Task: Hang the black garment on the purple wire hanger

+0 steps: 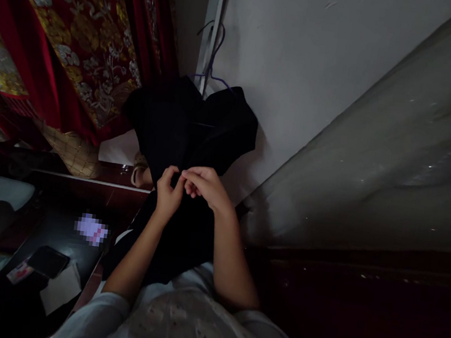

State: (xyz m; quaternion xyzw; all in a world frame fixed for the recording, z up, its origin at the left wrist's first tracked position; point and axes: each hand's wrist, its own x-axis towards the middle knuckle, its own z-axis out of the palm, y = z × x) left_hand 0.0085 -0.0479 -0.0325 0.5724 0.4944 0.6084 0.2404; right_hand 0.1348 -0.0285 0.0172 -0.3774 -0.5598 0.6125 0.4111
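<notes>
A black garment (225, 136) with short sleeves hangs in front of me from a thin purple hanger (210, 68). The lower part of its dark cloth reaches down toward my lap. At the middle of its front, my left hand (170, 192) is closed, with thumb and forefinger pinching at the cloth. My right hand (206, 186) meets it there, its thumb and forefinger pressed together against the left fingertips and the other fingers curled under. Whatever lies between the right fingertips is too small and dark to make out.
The hanger hooks by an upright metal pole (213, 3) against a pale wall (289, 51). Red embroidered cloth (89, 37) hangs at left. On a dark surface lie a lit phone (91, 229), a dark phone (48, 262) and white paper (61, 288). Plastic sheeting (395, 157) stands right.
</notes>
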